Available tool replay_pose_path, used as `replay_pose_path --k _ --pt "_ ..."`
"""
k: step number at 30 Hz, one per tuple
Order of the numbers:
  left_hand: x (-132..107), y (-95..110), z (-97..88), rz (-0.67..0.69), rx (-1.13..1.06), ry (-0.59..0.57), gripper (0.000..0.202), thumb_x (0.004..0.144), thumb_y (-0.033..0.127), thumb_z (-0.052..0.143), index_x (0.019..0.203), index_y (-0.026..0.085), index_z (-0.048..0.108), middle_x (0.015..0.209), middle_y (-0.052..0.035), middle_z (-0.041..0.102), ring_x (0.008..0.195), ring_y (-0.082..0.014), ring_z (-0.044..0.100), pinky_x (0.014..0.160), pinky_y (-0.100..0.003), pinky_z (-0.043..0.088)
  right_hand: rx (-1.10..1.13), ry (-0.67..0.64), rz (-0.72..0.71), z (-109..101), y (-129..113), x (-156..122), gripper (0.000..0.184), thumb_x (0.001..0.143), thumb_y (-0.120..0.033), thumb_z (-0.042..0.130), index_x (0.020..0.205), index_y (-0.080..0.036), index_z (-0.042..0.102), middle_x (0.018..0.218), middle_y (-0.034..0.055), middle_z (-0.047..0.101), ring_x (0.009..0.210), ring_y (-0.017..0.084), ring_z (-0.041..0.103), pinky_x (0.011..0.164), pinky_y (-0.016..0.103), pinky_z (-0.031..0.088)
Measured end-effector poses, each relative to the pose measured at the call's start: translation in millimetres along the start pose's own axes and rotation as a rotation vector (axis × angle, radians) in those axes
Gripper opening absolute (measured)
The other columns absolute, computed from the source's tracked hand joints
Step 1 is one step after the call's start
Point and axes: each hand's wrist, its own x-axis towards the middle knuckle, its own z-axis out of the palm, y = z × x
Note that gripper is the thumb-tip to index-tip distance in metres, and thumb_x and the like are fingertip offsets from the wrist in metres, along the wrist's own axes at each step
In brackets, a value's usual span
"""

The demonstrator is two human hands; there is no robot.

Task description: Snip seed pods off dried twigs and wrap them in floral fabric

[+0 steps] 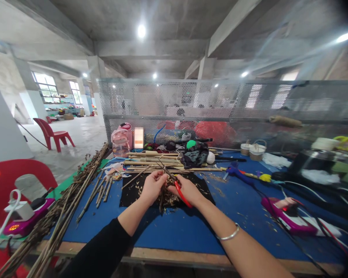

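Note:
My right hand is closed around a pair of scissors with red handles, whose blades point up and away from me. Close beside it on the left, my left hand has its fingers pinched together; what they hold is too small to make out. Dry brown plant scraps lie heaped beneath and between both hands. Under the scraps is a black cloth spread on the blue tabletop. Several short cut stems lie left of the cloth.
Long dried stalks line the table's left edge. Pale sticks lie behind the cloth. Purple power strips sit at both sides, with cables at right. A blue glue gun, small baskets and a mesh screen stand farther off.

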Motion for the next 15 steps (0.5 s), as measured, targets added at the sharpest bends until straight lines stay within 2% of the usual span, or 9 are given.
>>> replay_pose_path --k 3,5,11,15 --pt "0.9 -1.3 -0.9 0.028 0.058 0.064 0.037 0.065 0.042 0.067 0.085 0.011 0.062 0.062 -0.0002 0.058 0.054 -0.0089 0.050 0.054 -0.020 0.039 0.005 -0.001 -0.020 0.7 -0.5 -0.5 0.033 0.072 -0.049 0.059 0.084 -0.019 0.050 0.074 0.0020 0.058 0.062 0.013 0.048 0.056 0.022 0.032" --pt "0.4 -0.7 -1.2 0.033 0.087 0.067 0.035 0.067 0.041 0.066 0.085 0.011 0.064 0.065 -0.0017 0.060 0.056 -0.0092 0.051 0.054 -0.020 0.039 0.006 0.027 -0.018 2.0 -0.1 0.1 0.032 0.074 -0.049 0.058 0.082 -0.019 0.050 0.073 0.0017 0.057 0.061 0.013 0.047 0.056 0.023 0.032" --pt "-5.3 5.0 1.8 -0.007 0.087 -0.033 0.035 0.072 0.042 0.060 0.091 0.012 0.066 0.063 0.0005 0.057 0.044 -0.0057 0.040 0.040 -0.018 0.033 0.073 0.048 0.001 4.8 1.2 1.8 0.027 0.078 -0.045 0.053 0.081 -0.019 0.050 0.069 0.0007 0.057 0.059 0.013 0.048 0.055 0.023 0.033" --pt "-6.7 5.1 3.9 -0.042 0.056 -0.063 0.035 0.070 0.042 0.062 0.086 0.012 0.067 0.064 -0.0006 0.059 0.044 -0.0060 0.042 0.039 -0.018 0.035 0.058 0.074 -0.002 6.3 1.4 1.1 0.031 0.072 -0.045 0.061 0.086 -0.019 0.051 0.077 0.0018 0.059 0.065 0.014 0.051 0.059 0.024 0.034"
